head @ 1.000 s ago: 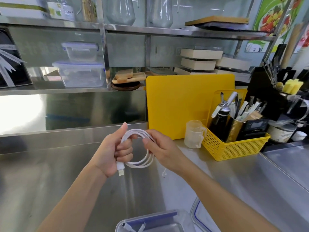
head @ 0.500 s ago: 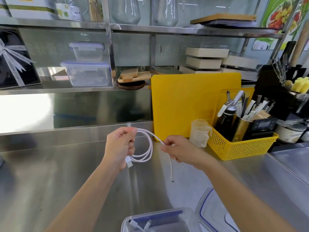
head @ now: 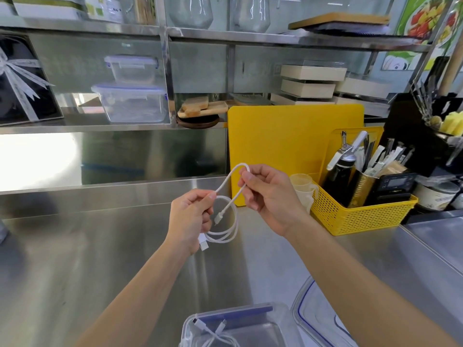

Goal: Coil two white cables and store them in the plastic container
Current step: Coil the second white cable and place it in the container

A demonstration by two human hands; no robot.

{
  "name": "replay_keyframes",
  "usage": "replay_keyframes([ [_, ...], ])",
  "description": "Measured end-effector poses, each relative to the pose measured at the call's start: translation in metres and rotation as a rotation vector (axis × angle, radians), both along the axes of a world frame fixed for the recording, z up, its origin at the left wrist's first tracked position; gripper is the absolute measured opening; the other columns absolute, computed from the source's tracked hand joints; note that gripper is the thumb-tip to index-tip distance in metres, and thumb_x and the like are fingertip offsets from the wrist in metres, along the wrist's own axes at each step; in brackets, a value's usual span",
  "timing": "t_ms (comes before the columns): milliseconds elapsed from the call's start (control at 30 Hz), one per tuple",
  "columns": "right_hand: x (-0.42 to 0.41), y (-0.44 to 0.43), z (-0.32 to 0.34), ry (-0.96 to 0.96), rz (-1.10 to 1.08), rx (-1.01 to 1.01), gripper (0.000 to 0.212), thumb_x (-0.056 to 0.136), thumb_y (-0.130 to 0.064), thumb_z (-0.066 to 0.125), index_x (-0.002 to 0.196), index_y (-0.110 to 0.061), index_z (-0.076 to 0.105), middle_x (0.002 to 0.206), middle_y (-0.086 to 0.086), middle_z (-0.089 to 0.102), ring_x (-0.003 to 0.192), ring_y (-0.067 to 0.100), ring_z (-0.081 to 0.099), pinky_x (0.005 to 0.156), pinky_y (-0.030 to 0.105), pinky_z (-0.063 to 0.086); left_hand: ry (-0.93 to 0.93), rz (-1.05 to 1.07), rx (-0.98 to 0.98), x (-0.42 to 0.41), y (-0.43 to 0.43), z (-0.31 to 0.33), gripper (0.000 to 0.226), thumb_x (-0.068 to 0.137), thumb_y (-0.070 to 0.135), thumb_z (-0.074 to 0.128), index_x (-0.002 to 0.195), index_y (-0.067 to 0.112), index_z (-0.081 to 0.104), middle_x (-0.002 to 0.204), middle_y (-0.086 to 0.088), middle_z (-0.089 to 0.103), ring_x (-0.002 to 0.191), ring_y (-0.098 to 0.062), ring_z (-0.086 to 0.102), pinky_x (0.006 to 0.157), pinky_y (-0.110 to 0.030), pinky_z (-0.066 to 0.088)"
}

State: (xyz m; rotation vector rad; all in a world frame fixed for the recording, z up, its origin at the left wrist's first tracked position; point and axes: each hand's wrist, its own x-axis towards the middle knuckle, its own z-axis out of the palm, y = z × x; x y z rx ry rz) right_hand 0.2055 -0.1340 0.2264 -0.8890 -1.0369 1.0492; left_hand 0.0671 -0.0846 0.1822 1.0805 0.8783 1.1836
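Both hands work in the air above the steel counter [head: 105,251], about mid-scene, on one white cable [head: 225,239]. The left hand [head: 191,219] has its fingers curled round the left side of a small coil of two or three turns, thumb and forefinger pinching the strand at the top, and the larger plug [head: 203,244] sticks out below its palm. The right hand [head: 270,196], just to the right and a little farther off, pinches the last free length, which bends up into a narrow arch above its fingertips. From there the tail drops back so that the small connector [head: 218,217] hangs inside the coil. The other cable [head: 216,334] seems already stored: a white bundle with two plugs lies in the clear container [head: 278,312] at the near edge, open, with its lid [head: 310,304] lying just to its right. So the step in hand looks like the end of coiling the second cable, and the task appears well past halfway. Next, the right hand would need to lay that last arch onto the coil or wind the tail round it so the turns do not spring apart. Then the bundle has to come near and down into the container beside the first, the left hand's grip kept firm until it rests inside.
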Motion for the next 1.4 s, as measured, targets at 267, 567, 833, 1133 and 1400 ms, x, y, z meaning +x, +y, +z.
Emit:
replay_keyframes([
  [267,-0.001,0.0,-0.035,-0.67,-0.181,-0.078,0.006,0.085,-0.011,0.06,0.079,-0.013,0.059,0.077,-0.003,0.051,0.063,0.005,0.044,0.057,0.012,0.038,-0.132,-0.005,-0.156,-0.01,0.003,-0.002,0.018,0.093,0.003,0.048,0.081,0.005,0.062,0.055,-0.004,0.04,0.03,-0.004,0.026,0.03,-0.012,0.023],
  [567,-0.012,-0.001,-0.058,-0.185,0.086,-0.179,0.049,0.076,0.004,0.059,0.108,-0.028,0.039,0.085,0.012,0.061,0.074,0.023,0.063,0.072,0.035,0.052,-0.25,-0.126,-0.26,0.005,-0.003,0.0,0.018,0.094,0.004,0.045,0.082,0.004,0.058,0.046,0.001,0.044,0.029,-0.002,0.027,0.027,-0.013,0.022],
  [833,-0.006,-0.011,-0.061,-0.353,0.094,-0.168,0.008,0.088,-0.02,0.057,0.087,-0.012,0.057,0.049,-0.011,0.041,0.041,0.003,0.033,0.039,0.014,0.027,-0.23,-0.043,-0.249,-0.005,0.007,0.007,0.02,0.094,0.007,0.046,0.079,0.006,0.059,0.059,-0.003,0.041,0.027,-0.004,0.03,0.027,-0.013,0.025],
  [1133,0.006,-0.02,-0.065,-0.377,0.066,-0.244,0.016,0.093,-0.023,0.049,0.083,-0.02,0.061,0.054,-0.001,0.046,0.04,0.008,0.034,0.038,0.02,0.029,-0.273,0.149,-0.207,-0.011,0.012,0.016,0.02,0.089,0.001,0.048,0.072,0.006,0.057,0.06,-0.005,0.04,0.028,-0.004,0.028,0.028,-0.012,0.023],
  [1400,-0.016,-0.012,-0.056,-0.219,-0.052,-0.214,0.022,0.096,-0.03,0.04,0.091,-0.014,0.054,0.058,-0.001,0.047,0.039,0.005,0.036,0.036,0.017,0.026,-0.177,0.088,-0.231,0.014,-0.017,0.007,0.013,0.089,0.002,0.052,0.082,0.005,0.062,0.058,-0.006,0.046,0.038,-0.008,0.034,0.037,-0.018,0.031],
])
